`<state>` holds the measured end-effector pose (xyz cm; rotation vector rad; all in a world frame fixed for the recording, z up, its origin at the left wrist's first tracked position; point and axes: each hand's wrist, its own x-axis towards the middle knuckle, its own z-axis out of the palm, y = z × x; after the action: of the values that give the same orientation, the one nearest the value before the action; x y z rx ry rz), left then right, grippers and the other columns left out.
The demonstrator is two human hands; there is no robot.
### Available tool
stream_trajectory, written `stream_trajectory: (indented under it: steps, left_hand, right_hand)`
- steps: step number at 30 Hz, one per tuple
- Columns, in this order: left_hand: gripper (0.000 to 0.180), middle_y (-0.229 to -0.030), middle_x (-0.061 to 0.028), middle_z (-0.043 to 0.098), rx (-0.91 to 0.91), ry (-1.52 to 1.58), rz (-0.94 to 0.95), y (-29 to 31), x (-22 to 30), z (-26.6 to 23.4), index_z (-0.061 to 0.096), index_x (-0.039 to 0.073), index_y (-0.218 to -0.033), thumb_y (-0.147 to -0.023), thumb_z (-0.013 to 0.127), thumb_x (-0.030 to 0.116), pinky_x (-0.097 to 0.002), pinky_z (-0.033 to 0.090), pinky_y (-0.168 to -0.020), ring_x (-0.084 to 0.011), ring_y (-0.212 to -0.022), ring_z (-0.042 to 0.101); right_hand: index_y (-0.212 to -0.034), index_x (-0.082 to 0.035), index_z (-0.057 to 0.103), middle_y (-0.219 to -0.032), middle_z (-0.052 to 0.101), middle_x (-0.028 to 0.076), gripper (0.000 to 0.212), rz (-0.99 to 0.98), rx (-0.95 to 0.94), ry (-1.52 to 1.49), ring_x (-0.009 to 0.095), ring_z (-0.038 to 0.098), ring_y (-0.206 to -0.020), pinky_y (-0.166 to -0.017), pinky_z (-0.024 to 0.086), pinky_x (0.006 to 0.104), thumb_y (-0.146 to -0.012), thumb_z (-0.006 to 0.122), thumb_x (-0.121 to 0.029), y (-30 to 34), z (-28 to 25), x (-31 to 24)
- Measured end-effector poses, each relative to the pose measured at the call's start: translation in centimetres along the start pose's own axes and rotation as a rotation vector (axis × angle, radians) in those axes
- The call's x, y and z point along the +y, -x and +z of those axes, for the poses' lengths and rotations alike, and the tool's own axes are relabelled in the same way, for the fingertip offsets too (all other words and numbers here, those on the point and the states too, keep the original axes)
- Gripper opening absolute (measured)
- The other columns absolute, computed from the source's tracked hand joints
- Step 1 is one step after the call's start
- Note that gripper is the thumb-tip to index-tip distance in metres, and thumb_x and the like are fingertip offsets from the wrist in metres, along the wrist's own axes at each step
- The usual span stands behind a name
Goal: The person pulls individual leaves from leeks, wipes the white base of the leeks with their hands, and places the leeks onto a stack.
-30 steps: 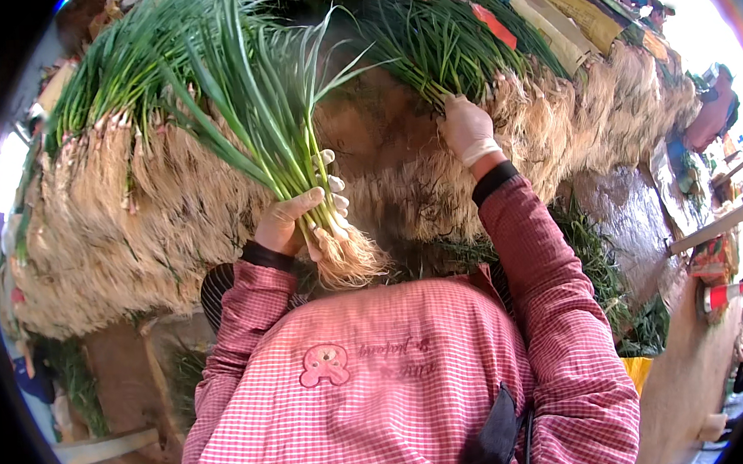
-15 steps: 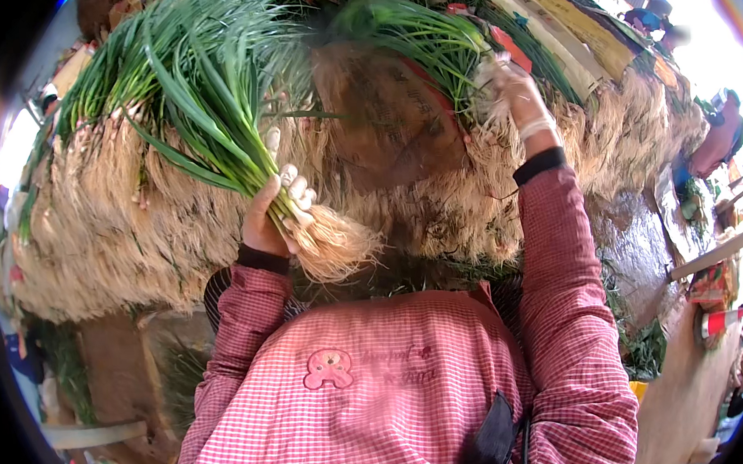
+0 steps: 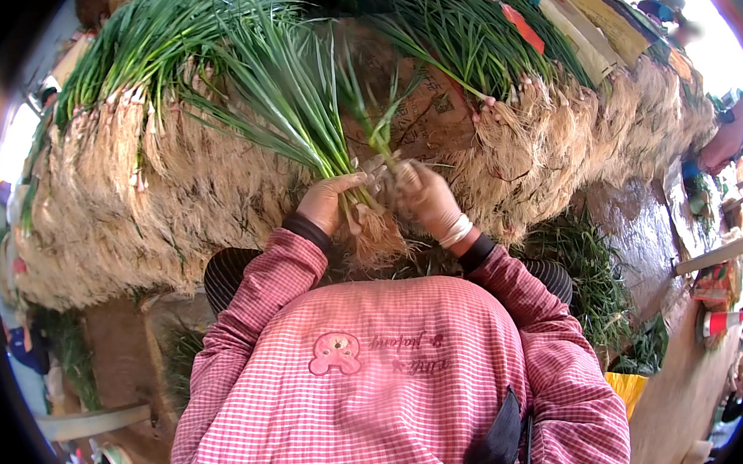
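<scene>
A thick bunch of green garlic (image 3: 319,137), with long leaves and pale stringy roots, is gripped low on its stems by my left hand (image 3: 323,203). Its leaves fan up and to the left, while the roots hang below my fingers. Close beside it, my right hand (image 3: 431,201) is closed around a smaller clump of green garlic stalks (image 3: 379,131), somewhat blurred. White coverings show on my fingers, and a pale band circles my right wrist. The two hands nearly meet in front of my checked apron (image 3: 395,333); whether they touch is unclear.
Rooted green garlic lies piled to the left (image 3: 113,171) and right (image 3: 552,119), roots toward me. Brown cardboard (image 3: 433,118) shows between the piles. Cut leaves (image 3: 591,278) lie on the floor at right, near a yellow bag (image 3: 626,391).
My right hand has come back from the right pile toward my left, bringing a small clump of stalks. My left hand with the bunch has shifted right and a little up.
</scene>
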<state>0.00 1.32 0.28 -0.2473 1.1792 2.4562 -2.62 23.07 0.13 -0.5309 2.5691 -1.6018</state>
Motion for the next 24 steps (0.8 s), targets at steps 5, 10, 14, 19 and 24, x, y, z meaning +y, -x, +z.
stream_trajectory:
  steps: [5, 10, 14, 19, 24]
  left_hand:
    - [0.024, -0.087, -0.0084, 0.069, 0.085, -0.124, -0.006, 0.5, -0.6, 2.3, 0.066, 0.006, -0.111, -0.092, 0.064, 0.02, -0.0236, 0.047, -0.043, -0.0149, -0.053, 0.06]
    - [0.026, -0.087, -0.0101, 0.071, 0.066, -0.253, -0.042, 1.2, -0.2, 2.5, 0.067, 0.005, -0.112, -0.092, 0.064, 0.021, -0.024, 0.041, -0.034, -0.0141, -0.046, 0.058]
    - [0.022, -0.083, -0.0101, 0.071, 0.154, -0.279, 0.031, 1.2, -1.3, 3.2, 0.067, 0.003, -0.109, -0.091, 0.066, 0.016, -0.0244, 0.042, -0.035, -0.0148, -0.046, 0.059]
    - [0.017, -0.076, -0.0082, 0.071, 0.217, -0.286, 0.112, 0.8, -2.3, 3.6, 0.069, 0.001, -0.102, -0.09, 0.066, 0.013, -0.0246, 0.043, -0.036, -0.0143, -0.046, 0.059]
    - [0.02, -0.076, -0.0083, 0.071, 0.201, -0.28, 0.016, 1.2, -2.3, 2.5, 0.069, 0.002, -0.104, -0.094, 0.061, 0.017, -0.0248, 0.04, -0.033, -0.0131, -0.047, 0.059]
  right_hand:
    - [-0.109, -0.003, 0.059, -0.09, 0.067, 0.019, 0.028, -0.161, -0.115, 0.455, 0.034, 0.066, -0.08, -0.072, 0.053, 0.045, -0.094, 0.051, -0.025, 0.4, 0.9, -0.1]
    - [-0.11, -0.005, 0.061, -0.1, 0.067, 0.015, 0.031, -0.228, -0.001, 0.497, 0.03, 0.066, -0.078, -0.07, 0.054, 0.0389, -0.095, 0.052, -0.031, -2.9, -2.0, 5.0]
    - [-0.118, 0.004, 0.058, -0.101, 0.066, 0.014, 0.048, 0.32, -0.152, -0.424, 0.022, 0.064, -0.074, -0.072, 0.052, 0.0329, -0.094, 0.061, -0.037, -5.1, -0.5, 0.2]
    - [-0.104, 0.008, 0.064, -0.088, 0.066, 0.009, 0.037, 0.028, -0.056, -0.28, 0.017, 0.059, -0.077, -0.072, 0.048, 0.0291, -0.094, 0.062, -0.028, -6.8, 1.8, 1.2]
    - [-0.117, 0.008, 0.056, -0.089, 0.067, 0.009, 0.038, 0.257, -0.046, -0.785, 0.016, 0.06, -0.078, -0.072, 0.048, 0.0276, -0.098, 0.056, -0.024, -4.5, 2.1, 3.0]
